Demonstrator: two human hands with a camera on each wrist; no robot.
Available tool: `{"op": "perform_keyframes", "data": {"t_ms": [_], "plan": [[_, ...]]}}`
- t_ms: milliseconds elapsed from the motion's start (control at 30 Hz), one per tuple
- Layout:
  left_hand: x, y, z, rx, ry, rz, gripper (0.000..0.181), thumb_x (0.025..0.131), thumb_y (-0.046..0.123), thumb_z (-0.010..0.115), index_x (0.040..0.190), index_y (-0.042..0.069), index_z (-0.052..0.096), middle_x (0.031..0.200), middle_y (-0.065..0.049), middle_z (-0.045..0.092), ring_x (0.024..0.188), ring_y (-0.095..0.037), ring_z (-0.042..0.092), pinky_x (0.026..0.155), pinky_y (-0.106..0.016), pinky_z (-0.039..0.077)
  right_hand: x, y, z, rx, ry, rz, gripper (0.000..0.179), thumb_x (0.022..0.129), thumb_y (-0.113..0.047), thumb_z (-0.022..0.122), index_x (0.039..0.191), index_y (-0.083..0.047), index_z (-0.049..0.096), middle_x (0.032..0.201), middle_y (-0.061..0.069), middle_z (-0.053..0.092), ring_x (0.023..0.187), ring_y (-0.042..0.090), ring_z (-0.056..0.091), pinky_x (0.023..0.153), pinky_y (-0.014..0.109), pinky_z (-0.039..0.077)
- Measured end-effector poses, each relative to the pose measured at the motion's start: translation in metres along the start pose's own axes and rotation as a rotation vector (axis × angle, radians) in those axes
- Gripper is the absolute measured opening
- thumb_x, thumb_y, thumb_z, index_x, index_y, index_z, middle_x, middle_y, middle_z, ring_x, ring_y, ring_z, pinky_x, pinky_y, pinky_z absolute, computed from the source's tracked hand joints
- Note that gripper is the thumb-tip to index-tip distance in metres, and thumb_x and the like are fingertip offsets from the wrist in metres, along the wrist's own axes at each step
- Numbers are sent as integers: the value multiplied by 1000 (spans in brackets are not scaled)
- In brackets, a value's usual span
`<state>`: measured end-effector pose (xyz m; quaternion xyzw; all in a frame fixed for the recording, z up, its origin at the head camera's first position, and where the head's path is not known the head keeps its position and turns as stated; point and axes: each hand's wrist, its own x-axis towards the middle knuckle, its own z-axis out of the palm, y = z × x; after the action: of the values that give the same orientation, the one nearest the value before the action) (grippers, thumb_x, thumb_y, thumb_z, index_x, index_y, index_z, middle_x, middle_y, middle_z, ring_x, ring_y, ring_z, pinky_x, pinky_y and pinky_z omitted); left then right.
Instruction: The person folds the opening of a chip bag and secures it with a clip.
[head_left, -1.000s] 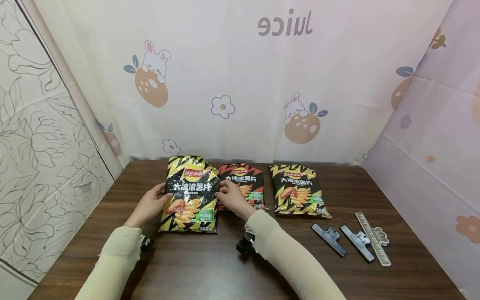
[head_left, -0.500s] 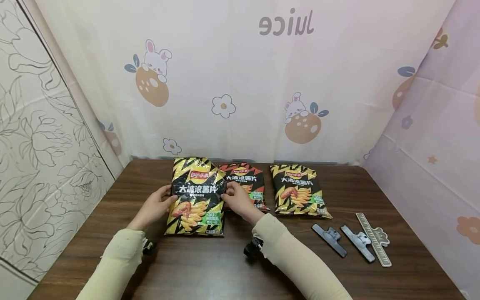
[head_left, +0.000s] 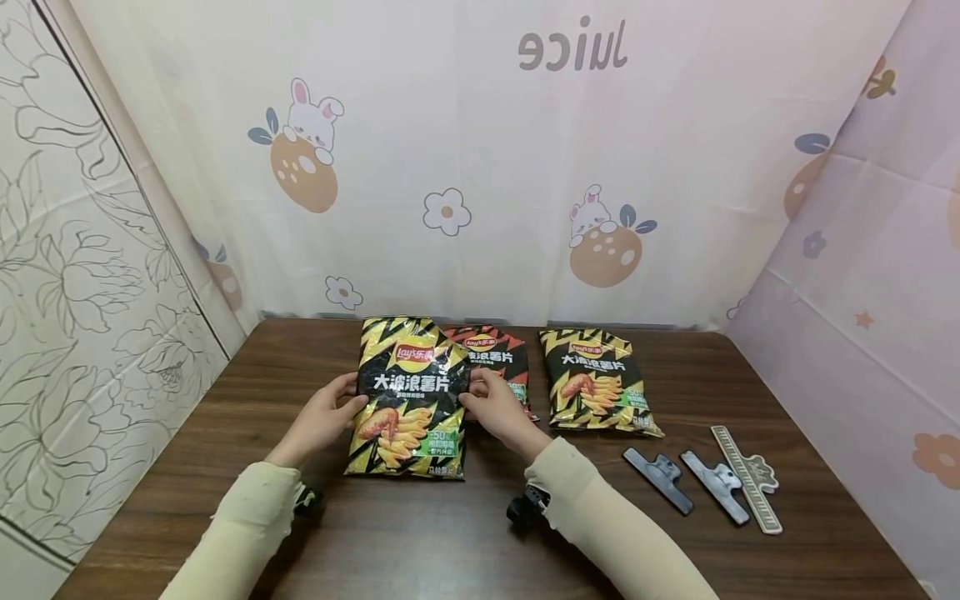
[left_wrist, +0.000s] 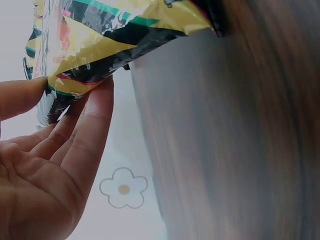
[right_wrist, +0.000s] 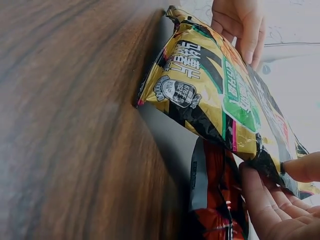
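Both hands hold a yellow-and-black bag of potato chips [head_left: 405, 392] by its two side edges, front facing me. My left hand [head_left: 326, 417] pinches the left edge, thumb in front and fingers behind, as the left wrist view shows on the yellow-and-black bag [left_wrist: 115, 40]. On the opposite edge my right hand [head_left: 502, 408] pinches the bag between thumb and fingers. The bag leans back, its lower edge at or just above the table; I cannot tell which. Behind it, a red-and-black chip bag [head_left: 517, 358] is partly hidden; the right wrist view shows this red bag [right_wrist: 220, 200] below my fingers.
Another yellow-and-black chip bag [head_left: 596, 383] lies to the right on the brown wooden table [head_left: 420, 542]. At the front right are two dark clips [head_left: 658, 479] and a pale ruler-like clip [head_left: 750, 479]. A printed curtain [head_left: 465, 125] hangs behind the table.
Both hands have carried the yellow-and-black bag rightward and slightly toward me, so it covers more of the red bag. The grip stays the same. The other bag and the clips have not moved.
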<state>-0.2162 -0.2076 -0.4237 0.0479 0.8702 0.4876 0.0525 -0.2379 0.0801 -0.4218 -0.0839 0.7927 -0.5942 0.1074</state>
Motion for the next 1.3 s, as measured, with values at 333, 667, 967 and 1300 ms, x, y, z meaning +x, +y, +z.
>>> {"op": "perform_keyframes", "data": {"t_ms": [333,667,967,1300], "plan": [[-5,7,11,-9,-3,-1,56,103,23,52,150,1,32,138,-27,49,108,-32,63,80,-35,57,-11,5,-11,23,36,-1,42,97,-4,58,137,-2,46,121,20,63,104,27,64,83,41,57],[-8,11,23,-48,-7,24,53,103,21,51,149,0,34,137,-26,50,113,-34,60,81,-39,57,-21,12,-21,24,52,-7,45,97,-6,58,140,0,44,123,22,63,107,28,64,86,44,57],[-6,12,35,-96,-25,48,51,104,18,49,149,-1,34,137,-26,50,117,-37,57,83,-40,56,-34,16,-32,48,79,12,48,97,-6,58,142,1,42,125,24,61,107,32,65,86,46,56],[-5,18,47,-145,-46,58,50,104,15,49,150,1,34,139,-26,50,122,-38,55,86,-42,56,-41,22,-44,49,101,11,42,97,-4,56,137,2,45,120,24,62,102,27,65,86,45,56]]}}
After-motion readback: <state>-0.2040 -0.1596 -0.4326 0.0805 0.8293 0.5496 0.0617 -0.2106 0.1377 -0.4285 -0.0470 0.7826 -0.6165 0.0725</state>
